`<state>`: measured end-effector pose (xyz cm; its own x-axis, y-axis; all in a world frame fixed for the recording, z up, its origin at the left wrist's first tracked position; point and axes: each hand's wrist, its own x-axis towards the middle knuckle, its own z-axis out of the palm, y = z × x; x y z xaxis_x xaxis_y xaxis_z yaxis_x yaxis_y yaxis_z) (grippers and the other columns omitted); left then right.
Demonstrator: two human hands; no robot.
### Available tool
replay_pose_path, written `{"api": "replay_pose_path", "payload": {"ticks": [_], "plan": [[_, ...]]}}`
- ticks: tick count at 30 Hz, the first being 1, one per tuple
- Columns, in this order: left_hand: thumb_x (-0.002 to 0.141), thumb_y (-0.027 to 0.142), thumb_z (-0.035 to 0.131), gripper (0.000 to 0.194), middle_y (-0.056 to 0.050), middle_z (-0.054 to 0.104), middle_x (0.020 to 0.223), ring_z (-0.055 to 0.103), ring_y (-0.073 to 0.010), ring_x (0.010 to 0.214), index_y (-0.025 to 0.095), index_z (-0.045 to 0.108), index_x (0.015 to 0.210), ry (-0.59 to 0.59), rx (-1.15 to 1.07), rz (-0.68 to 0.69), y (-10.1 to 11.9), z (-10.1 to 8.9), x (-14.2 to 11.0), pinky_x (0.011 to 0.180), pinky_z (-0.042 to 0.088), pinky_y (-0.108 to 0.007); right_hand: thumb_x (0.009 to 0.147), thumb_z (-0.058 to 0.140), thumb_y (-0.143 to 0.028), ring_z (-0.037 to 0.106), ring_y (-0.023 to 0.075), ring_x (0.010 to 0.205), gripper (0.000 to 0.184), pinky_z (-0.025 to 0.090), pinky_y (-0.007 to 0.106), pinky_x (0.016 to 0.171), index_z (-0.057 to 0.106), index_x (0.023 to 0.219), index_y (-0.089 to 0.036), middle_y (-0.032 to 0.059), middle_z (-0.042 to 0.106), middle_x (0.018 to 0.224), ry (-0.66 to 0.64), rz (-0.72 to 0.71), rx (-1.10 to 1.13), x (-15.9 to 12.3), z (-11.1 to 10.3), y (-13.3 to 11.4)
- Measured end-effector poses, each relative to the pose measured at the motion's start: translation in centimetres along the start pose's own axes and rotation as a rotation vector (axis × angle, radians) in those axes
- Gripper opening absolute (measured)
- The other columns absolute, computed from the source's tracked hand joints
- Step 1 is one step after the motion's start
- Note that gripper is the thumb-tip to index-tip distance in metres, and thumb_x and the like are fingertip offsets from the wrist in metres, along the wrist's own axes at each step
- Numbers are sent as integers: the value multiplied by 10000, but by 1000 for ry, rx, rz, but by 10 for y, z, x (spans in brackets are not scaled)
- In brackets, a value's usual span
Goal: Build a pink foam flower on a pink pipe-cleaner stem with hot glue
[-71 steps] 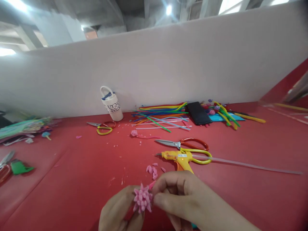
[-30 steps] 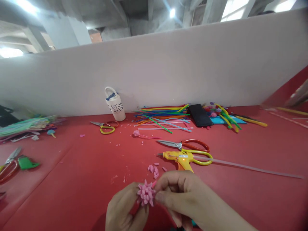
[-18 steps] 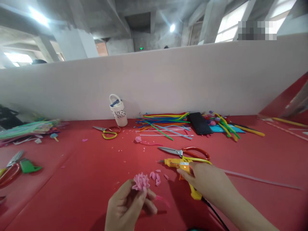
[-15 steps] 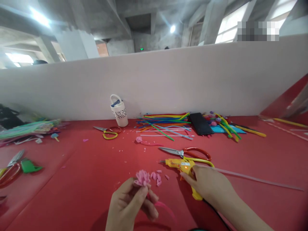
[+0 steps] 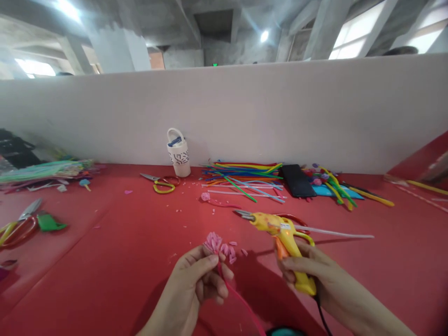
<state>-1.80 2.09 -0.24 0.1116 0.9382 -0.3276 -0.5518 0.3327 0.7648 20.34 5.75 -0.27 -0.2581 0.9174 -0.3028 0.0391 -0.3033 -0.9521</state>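
Between the thumb and fingers of my left hand (image 5: 198,275) is a pink flower (image 5: 213,242), its petals tilted away from me and its long pink stem (image 5: 241,301) trailing down to the right. My right hand (image 5: 311,270) grips a yellow hot glue gun (image 5: 280,228) by the handle, raised off the table with its nozzle pointing left. A clear glue stick (image 5: 336,232) sticks out of the gun's back. Several loose pink petals (image 5: 229,252) lie just beyond the flower. Scissors (image 5: 306,238) with red and yellow handles are partly hidden behind the gun.
On the red table (image 5: 115,261) lie a finished-looking pink bud (image 5: 205,197), colourful craft strips (image 5: 241,175), a black phone (image 5: 298,181) and more scissors (image 5: 163,183). A white cup (image 5: 179,156) stands by the pale partition (image 5: 224,112). Scissors (image 5: 24,221) and a green piece (image 5: 50,222) are at left.
My right hand has lifted the glue gun off the table, with the glue stick rising too. My left hand has turned the flower so its petals tip away and the stem shows.
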Motion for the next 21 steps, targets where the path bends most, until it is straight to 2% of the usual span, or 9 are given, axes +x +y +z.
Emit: {"api": "replay_pose_path", "payload": {"ticks": [2, 5, 8, 12, 16, 19, 21], "plan": [[775, 179, 605, 70, -35, 695, 628, 559, -55, 399, 127, 609, 729, 1, 2, -18, -1, -1, 1, 377, 421, -124, 653, 662, -265, 498, 86, 447, 195, 343, 178, 434, 568, 801, -179, -24, 571, 524, -122, 79, 215, -10, 6, -4], [770, 166, 613, 76, -17, 681, 605, 537, -42, 380, 127, 601, 706, 29, -8, -49, -1, -2, 2, 363, 403, -111, 689, 656, -245, 447, 65, 391, 202, 276, 163, 407, 635, 875, -168, -23, 556, 456, -220, 71, 254, -20, 11, -8], [753, 139, 628, 93, -10, 675, 579, 533, -39, 375, 131, 585, 672, 53, -49, -72, -1, -3, 3, 364, 403, -105, 670, 683, -312, 425, 67, 417, 217, 308, 182, 431, 687, 801, -140, -5, 556, 486, -258, 41, 305, -25, 12, -12], [768, 118, 610, 96, -29, 688, 587, 549, -38, 390, 126, 587, 675, 41, -91, -98, 0, -3, 2, 386, 418, -96, 606, 750, -329, 567, 136, 636, 215, 442, 225, 602, 703, 759, -186, 38, 659, 711, -140, 62, 264, -29, 14, -13], [773, 127, 604, 64, -17, 675, 574, 550, -43, 380, 127, 591, 711, 35, -92, -120, 1, -3, 1, 360, 405, -98, 656, 698, -442, 602, 188, 702, 258, 492, 268, 625, 700, 794, -224, 41, 671, 762, -14, 11, -51, -32, 21, -4], [787, 159, 598, 98, -7, 663, 571, 523, -39, 351, 143, 570, 694, 21, -77, -139, 2, -2, 0, 332, 382, -101, 663, 662, -503, 640, 249, 770, 287, 527, 333, 702, 688, 794, -250, 54, 691, 802, 163, -128, -293, -36, 27, 7], [798, 155, 583, 119, -6, 658, 580, 513, -33, 351, 147, 559, 682, 19, -90, -153, 3, 0, 0, 331, 375, -98, 668, 657, -495, 655, 270, 797, 269, 536, 360, 749, 675, 807, -265, 60, 697, 851, 232, -236, -400, -38, 26, 15]]}}
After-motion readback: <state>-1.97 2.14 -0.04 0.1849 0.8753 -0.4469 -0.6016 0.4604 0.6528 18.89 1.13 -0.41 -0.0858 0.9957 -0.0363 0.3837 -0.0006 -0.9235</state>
